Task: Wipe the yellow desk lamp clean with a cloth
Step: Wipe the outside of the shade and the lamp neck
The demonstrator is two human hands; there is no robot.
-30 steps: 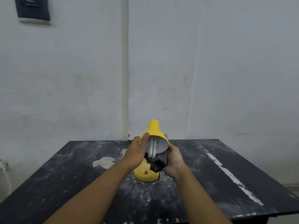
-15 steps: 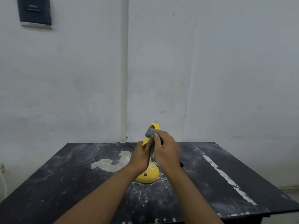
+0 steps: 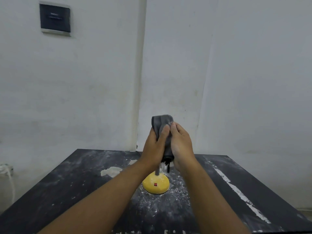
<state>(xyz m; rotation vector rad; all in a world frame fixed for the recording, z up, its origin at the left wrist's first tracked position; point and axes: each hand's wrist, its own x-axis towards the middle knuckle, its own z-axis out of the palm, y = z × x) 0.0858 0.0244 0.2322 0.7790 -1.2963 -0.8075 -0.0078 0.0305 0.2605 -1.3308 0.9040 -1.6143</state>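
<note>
We've got both grips clamped on the cloth [image 3: 161, 126]: left hand [image 3: 152, 147] and right hand [image 3: 181, 146] wrap it over the lamp head. Yellow lamp base [image 3: 155, 184] sits mid-worktop [image 3: 67, 191], in white dust.

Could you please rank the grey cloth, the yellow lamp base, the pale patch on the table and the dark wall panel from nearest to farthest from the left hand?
1. Grey cloth, gripped in the left hand.
2. Yellow lamp base, just below.
3. Pale patch, leftward on the table.
4. Dark wall panel, high up, left.
</note>
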